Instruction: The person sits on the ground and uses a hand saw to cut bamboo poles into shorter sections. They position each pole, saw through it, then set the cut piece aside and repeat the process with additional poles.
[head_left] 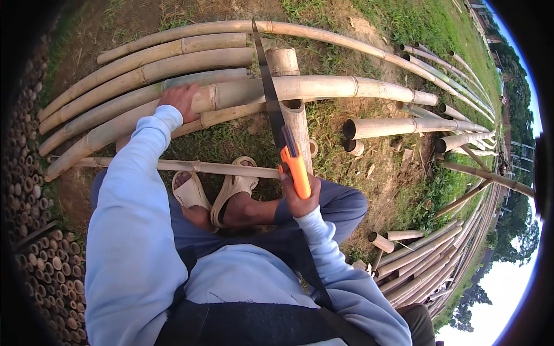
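My left hand (182, 102) grips a thick bamboo pole (329, 86) from above, its fingers curled over the far side. The pole runs from the lower left to the right in front of me. In my right hand (303, 199) is a hand saw (295, 170) with an orange handle, my fingers closed round it. Its long dark blade points away from me and crosses the pole to the right of my left hand. I cannot tell how deep the teeth sit. A shorter bamboo length (297, 124) lies crosswise beneath the pole.
Several cut bamboo lengths (196, 61) lie side by side beyond my left hand. A thin bamboo strip (190, 165) passes before my sandaled feet (234, 187). Bamboo stacks (427, 254) lie at right, with more stacked ends (57, 265) at left. Grass covers the ground.
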Available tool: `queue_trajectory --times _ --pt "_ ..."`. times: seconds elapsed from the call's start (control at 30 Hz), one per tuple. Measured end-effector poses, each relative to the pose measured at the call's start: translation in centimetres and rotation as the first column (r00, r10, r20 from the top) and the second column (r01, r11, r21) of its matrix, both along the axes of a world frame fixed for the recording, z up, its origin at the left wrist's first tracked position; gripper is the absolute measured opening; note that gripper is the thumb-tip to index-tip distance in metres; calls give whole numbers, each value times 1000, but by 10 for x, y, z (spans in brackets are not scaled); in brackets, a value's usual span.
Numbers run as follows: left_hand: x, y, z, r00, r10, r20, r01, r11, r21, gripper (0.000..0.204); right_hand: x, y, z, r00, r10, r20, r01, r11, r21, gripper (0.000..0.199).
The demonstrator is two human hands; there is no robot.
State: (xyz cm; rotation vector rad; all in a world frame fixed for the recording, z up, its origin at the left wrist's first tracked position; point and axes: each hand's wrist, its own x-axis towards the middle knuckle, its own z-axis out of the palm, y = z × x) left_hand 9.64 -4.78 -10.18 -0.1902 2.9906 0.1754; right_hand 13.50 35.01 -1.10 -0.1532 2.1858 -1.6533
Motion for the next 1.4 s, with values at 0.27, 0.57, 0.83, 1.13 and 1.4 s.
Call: queue_trajectory --times 0.27,0.57,0.83,1.13,1.4 --pt "0 -15 -3 999 4 37 -3 1000 -26 78 50 20 15 1000 7 -9 -7 1000 25 22" --pt "-16 3 10 997 -30 74 30 1000 -2 79 -32 -34 -11 999 -31 -31 30 999 -27 15" --pt "1 -5 7 995 23 96 -23 1000 -5 82 94 56 50 995 13 -103 -8 999 48 29" --pt "-9 3 8 991 -32 131 27 999 39 80 -53 -59 -14 996 -25 -91 20 999 -50 13" --pt "2 -6 8 998 7 68 -8 1000 18 79 78 54 30 993 48 -104 -38 994 101 27"
